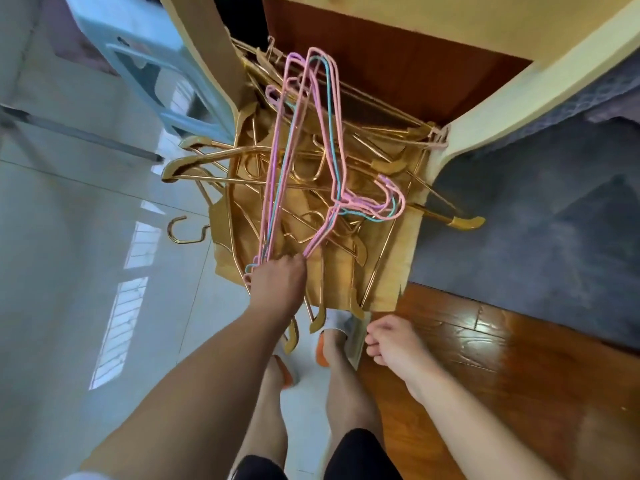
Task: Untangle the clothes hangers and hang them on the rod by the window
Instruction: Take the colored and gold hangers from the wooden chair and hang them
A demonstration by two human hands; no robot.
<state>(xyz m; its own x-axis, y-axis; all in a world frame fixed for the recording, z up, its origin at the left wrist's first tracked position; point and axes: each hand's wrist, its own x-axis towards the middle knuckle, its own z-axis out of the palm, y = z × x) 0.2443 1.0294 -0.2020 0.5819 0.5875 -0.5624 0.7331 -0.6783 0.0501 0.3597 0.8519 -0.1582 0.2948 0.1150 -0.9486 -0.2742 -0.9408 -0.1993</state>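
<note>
Looking down from the head camera, I see my left hand (277, 282) with its fingers curled tight around one corner of a bundle of thin pink and blue wire hangers (304, 147), which rises from my grip and leans away over the pile, its hooks (388, 199) curling out to the right. Beneath the bundle lies a tangled heap of gold metal hangers (311, 181), resting on a torn sheet of brown cardboard (401, 258); several gold shoulder ends stick out past the cardboard on the left and right, and one loose gold hook (183, 230) lies on the pale tiled floor (86, 254). My right hand (391, 341) hangs free above the wooden floorboards (502, 358), fingers loosely bent and gripping nothing. Both feet in orange-and-white slippers (323, 344) stand just below the cardboard's near edge. A light blue plastic stool (149, 64) stands at upper left, and a grey rug (536, 220) lies at right, beside a pale wooden frame (485, 112).
</note>
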